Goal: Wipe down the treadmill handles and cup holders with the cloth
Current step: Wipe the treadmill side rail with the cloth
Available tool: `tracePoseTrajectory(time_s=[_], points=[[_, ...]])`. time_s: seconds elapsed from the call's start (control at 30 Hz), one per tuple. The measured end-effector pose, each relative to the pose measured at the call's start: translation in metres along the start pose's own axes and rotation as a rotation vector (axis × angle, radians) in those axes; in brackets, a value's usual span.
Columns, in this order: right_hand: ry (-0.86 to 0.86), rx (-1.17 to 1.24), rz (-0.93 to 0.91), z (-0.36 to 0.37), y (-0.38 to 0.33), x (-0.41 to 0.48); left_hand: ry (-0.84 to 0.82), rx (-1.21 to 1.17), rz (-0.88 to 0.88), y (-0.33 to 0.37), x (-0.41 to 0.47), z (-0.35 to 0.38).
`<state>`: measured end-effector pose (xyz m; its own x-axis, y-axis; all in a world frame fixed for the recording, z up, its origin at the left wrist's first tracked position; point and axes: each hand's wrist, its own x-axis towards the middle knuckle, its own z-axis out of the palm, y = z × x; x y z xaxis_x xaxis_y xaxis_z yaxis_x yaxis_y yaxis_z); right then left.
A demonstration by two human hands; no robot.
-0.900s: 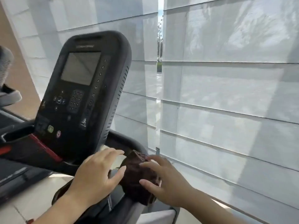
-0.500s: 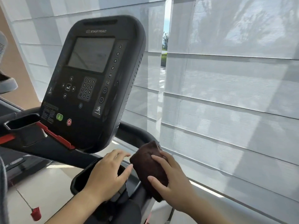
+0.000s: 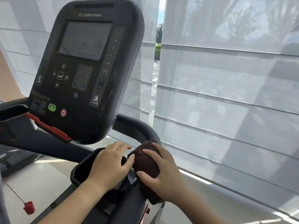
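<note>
Head view: grips the dark brown cloth [image 3: 145, 162] in the right hand [image 3: 163, 173], fingers curled round it, pressing it onto the curved handle [image 3: 142, 128] right of the cup holder [image 3: 79, 172]. Rests the left hand [image 3: 110, 164], fingers relaxed, over the cup holder's rim, covering much of it, thumb just beside the cloth. Overhead, close, the console [image 3: 87, 70]; lower left, a red safety clip [image 3: 29, 207] on its cord; behind, pale blinds [image 3: 226, 94].

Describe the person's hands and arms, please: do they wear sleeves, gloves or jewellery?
The left hand and right hand are bare: no gloves, rings or watch show. The forearms are bare too, with no sleeve up to the frame's edge. The nails look short and unpainted.
</note>
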<state>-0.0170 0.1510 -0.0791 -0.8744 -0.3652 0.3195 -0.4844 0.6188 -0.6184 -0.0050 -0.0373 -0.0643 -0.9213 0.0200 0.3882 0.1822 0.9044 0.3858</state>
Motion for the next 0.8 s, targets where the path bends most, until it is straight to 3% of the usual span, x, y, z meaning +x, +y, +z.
tracePoseTrajectory(time_s=[0.23,0.57,0.67,0.8], points=[[0.088,0.009,0.026,-0.003,-0.015,-0.010,0.009,0.038,0.023,0.011,-0.020,-0.019],[-0.016,0.179,-0.086,-0.016,-0.064,-0.067,0.048,0.055,-0.026,0.032,-0.117,-0.087],[-0.153,0.003,-0.113,0.005,-0.083,-0.084,0.025,0.080,-0.097,0.038,-0.161,-0.095],[-0.139,-0.082,-0.169,0.011,-0.090,-0.093,-0.082,0.109,-0.206,0.045,-0.216,-0.092]])
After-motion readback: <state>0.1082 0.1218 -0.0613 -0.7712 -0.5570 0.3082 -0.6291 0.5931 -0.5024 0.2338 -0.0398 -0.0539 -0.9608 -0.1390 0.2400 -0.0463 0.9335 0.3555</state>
